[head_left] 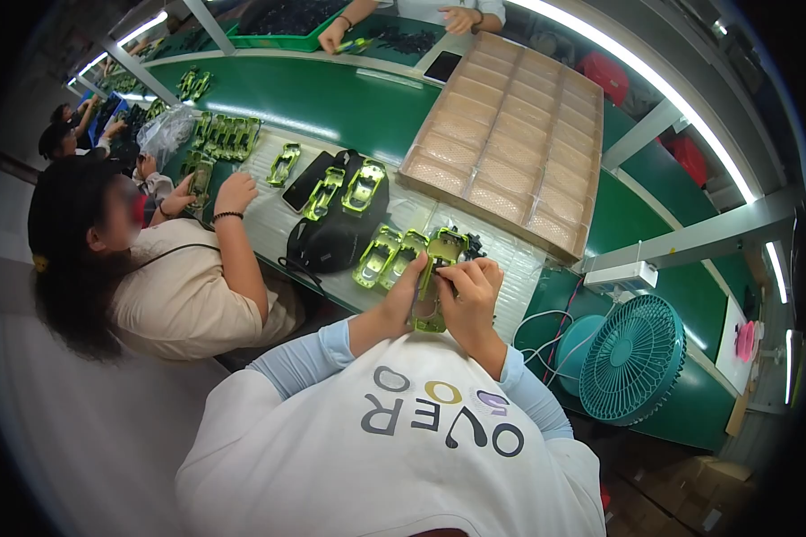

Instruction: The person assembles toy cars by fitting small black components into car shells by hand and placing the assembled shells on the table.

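A shiny yellow-green toy car body shell (429, 315) is in my hands, close to my chest. My left hand (394, 304) grips it along its left side. The right hand (475, 300) is closed over the shell, its fingers pinching at a small dark piece that they mostly cover. Just left of my hands, two more green car shells (378, 257) lie side by side on the pale ribbed mat. Beyond my fingers sit small black parts (475, 243), partly hidden by the held shell.
A black bag (331, 243) with car shells and a dark phone (309, 182) lie to the left. Ahead is a large compartmented cardboard tray (501, 134). A teal fan (631, 358) and cables stand right. A co-worker (175, 286) handles a shell at left; another's hands work across the bench.
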Demonstrator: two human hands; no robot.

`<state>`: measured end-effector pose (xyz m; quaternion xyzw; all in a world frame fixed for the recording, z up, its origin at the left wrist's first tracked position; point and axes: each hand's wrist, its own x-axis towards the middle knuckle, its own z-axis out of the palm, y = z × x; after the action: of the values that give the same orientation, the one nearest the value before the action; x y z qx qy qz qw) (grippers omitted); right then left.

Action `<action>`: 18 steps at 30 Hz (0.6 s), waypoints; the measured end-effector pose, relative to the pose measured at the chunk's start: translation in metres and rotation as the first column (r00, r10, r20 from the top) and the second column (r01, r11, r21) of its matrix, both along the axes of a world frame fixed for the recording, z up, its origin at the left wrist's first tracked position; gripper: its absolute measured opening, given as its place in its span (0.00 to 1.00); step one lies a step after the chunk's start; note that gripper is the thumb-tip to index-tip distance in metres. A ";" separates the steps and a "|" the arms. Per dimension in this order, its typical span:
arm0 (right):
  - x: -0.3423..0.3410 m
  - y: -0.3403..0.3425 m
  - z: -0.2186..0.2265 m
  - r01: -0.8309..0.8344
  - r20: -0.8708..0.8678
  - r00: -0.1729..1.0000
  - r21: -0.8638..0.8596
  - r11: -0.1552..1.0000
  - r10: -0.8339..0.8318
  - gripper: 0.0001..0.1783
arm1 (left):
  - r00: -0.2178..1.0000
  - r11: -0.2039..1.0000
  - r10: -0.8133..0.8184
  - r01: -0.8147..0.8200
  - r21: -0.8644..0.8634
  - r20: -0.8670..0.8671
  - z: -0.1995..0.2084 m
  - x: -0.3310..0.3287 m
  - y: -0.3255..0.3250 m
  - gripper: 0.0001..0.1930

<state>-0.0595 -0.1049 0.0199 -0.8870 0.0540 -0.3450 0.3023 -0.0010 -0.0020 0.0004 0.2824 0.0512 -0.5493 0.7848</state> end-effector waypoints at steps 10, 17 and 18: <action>-0.001 -0.001 -0.002 0.020 0.012 1.000 -0.016 1.000 -0.019 0.07 | 1.000 1.000 -0.010 0.010 0.004 -0.004 -0.004 -0.003 -0.002 0.23; 0.000 0.002 0.001 -0.001 0.009 1.000 -0.007 1.000 0.001 0.08 | 1.000 1.000 -0.013 0.013 0.015 0.012 -0.006 -0.005 0.000 0.23; 0.000 0.003 0.002 -0.006 0.004 1.000 -0.009 1.000 0.006 0.08 | 1.000 1.000 0.003 -0.003 0.007 0.021 -0.004 -0.006 0.000 0.23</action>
<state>-0.0595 -0.1019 0.0221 -0.8876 0.0491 -0.3462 0.2997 -0.0070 -0.0020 -0.0031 0.2906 0.0453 -0.5449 0.7853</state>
